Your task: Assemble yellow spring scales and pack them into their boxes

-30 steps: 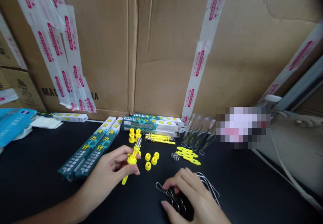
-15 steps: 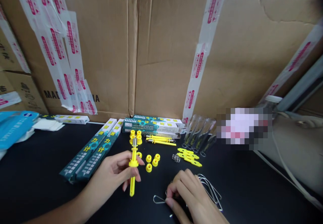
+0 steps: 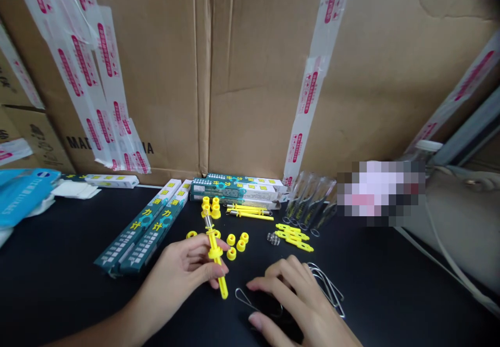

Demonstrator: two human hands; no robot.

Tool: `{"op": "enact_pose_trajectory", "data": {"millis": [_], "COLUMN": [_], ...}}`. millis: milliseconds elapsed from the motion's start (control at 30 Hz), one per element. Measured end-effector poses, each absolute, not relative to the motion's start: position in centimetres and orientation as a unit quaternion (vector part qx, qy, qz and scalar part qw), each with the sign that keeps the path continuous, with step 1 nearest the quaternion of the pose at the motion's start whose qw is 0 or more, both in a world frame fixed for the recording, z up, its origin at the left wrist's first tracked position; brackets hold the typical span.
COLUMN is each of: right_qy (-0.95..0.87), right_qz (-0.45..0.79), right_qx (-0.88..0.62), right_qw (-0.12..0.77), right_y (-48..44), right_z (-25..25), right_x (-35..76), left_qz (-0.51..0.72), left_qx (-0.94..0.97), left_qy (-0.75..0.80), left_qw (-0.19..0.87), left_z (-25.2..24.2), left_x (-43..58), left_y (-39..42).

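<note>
My left hand (image 3: pixel 183 269) is closed round a yellow plastic rod (image 3: pixel 216 256) with a metal spring end at its top; the rod leans slightly, its lower tip pointing right and down. My right hand (image 3: pixel 297 305) rests fingers spread over a pile of bent wire hooks (image 3: pixel 328 289) on the black table (image 3: pixel 58 263); one wire loop (image 3: pixel 250 301) sticks out to the left under its fingertips. Several small yellow caps (image 3: pixel 236 242) lie just beyond the rod.
Long teal and white boxes (image 3: pixel 144 227) lie left of the hands, more boxes (image 3: pixel 238 188) at the back. Flat yellow strips (image 3: pixel 292 236), a small spring (image 3: pixel 273 238), clear tubes (image 3: pixel 312 203) and yellow rods (image 3: pixel 248 211) lie behind. A taped cardboard box (image 3: pixel 250 76) forms the back wall.
My left hand has turned the yellow rod from leaning right, through upright, to leaning left at the top. My right hand pinched at the wires, then flattened over them again.
</note>
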State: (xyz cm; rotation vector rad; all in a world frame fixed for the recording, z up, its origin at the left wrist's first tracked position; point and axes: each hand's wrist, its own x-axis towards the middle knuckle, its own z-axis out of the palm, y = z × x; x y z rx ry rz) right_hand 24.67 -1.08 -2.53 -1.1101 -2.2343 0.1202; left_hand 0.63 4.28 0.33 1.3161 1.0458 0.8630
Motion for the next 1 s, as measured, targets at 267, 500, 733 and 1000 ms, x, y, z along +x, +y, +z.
{"op": "enact_pose_trajectory", "data": {"millis": [267, 500, 733, 1000], "right_qy": [-0.858, -0.849, -0.853, -0.861], "right_qz": [-0.005, 0.054, 0.039, 0.033], "right_qx": [-0.37, -0.401, -0.415, -0.386], "right_qw": [0.356, 0.34, 0.313, 0.329], "right_y": [-1.2, -1.2, -1.5, -1.5], "right_z": [-2.9, -2.9, -3.1, -2.7], "right_x": [24.6, 24.9, 24.0, 24.1], "left_qz": [0.359, 0.355, 0.35, 0.352], "left_qx": [0.582, 0.586, 0.596, 0.603], "left_qy": [0.433, 0.425, 0.431, 0.419], "left_qw": [0.588, 0.592, 0.58, 0.581], "left_z": [-0.7, -0.2, 0.4, -0.5], "left_x": [0.3, 0.6, 0.7, 0.6], "left_y": [4.3, 3.9, 3.6, 3.4]}}
